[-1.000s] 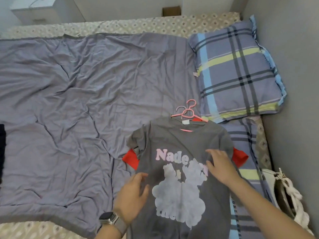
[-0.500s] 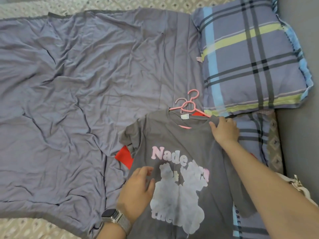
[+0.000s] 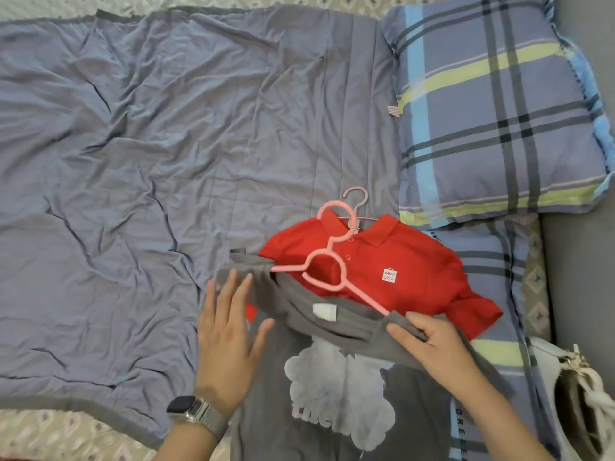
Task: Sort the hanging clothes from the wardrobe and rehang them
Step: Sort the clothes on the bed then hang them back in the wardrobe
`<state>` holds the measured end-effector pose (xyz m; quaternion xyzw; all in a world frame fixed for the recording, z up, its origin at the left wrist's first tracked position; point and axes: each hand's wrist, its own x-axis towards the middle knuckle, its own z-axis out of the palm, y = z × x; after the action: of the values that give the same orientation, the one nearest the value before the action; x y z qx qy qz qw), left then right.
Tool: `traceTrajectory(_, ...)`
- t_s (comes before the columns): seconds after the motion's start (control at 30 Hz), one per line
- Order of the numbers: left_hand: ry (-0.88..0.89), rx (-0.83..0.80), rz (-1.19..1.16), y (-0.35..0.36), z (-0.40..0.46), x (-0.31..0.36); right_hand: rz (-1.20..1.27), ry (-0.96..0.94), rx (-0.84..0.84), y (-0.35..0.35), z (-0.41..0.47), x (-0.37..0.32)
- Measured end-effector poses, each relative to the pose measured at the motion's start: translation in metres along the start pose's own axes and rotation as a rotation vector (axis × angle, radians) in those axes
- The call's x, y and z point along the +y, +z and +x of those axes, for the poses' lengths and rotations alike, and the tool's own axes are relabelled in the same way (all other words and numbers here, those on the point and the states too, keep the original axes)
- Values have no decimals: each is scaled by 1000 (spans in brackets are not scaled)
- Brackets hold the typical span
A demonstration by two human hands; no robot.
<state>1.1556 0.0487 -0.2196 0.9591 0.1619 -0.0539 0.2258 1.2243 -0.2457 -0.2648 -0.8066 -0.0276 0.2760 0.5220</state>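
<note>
- Since half a second ago: top of grey T-shirt (image 3: 332,410) folded down toward the viewer, uncovering red polo shirt (image 3: 382,261) beneath and more of pink hanger (image 3: 327,267).
- Nearest: wrist with watch (image 3: 193,410) at the bottom edge, white bag (image 3: 579,394) at bottom right.
- Left hand (image 3: 229,341) lying flat on the grey T-shirt's left side, fingers straight and spread, pressing the cloth, holding nothing.
- Right hand (image 3: 432,344) with fingers and thumb curled round the folded-back shoulder of the grey T-shirt, pinching it.
- Grey T-shirt spread on the bed, pale print facing up, white neck label showing on the fold.
- Red polo shirt just beyond, on second pink hanger (image 3: 354,202), partly over striped pillow (image 3: 492,294).
- Farther off: crumpled grey-blue blanket (image 3: 149,161) to the left, plaid pillow (image 3: 499,104) at upper right.
</note>
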Motion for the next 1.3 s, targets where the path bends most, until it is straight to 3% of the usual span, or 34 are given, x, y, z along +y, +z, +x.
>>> traceTrajectory(0.17, 24, -51, 60, -17, 11, 11, 91, 121, -295, -40, -8, -33)
traceTrajectory(0.3, 25, -104, 64, -21, 6, 14, 17, 299, -394, -63, 21, -46)
traceTrajectory(0.37, 41, -103, 44, -19, -2, 11, -162, 272, -335, -72, 51, -40)
traceTrajectory(0.5, 24, -128, -4, -14, -18, 4, -536, 174, 141, -66, 129, -8)
traceTrajectory(0.57, 35, -143, 1, -14, -24, -1, -587, 299, 118, -51, 157, 12)
traceTrajectory(0.63, 34, -149, -3, -15, -28, -5, -767, 438, -37, -34, 168, 30)
traceTrajectory(0.7, 27, -143, -11, -15, -32, -9, -841, 413, 26, -24, 166, 30)
traceTrajectory(0.8, 41, -127, 10, -15, -39, -14, -592, 294, 281, -10, 142, 2)
traceTrajectory(0.87, 64, -125, 37, -16, -44, -17, -506, 231, 298, 0, 112, -11)
traceTrajectory(1.1, 43, -135, 50, -32, -60, -25, 40, 309, -110, 17, -10, -64)
traceTrajectory(1.3, -4, -15, -19, -81, -80, -43, 103, 261, -301, 23, -74, -133)
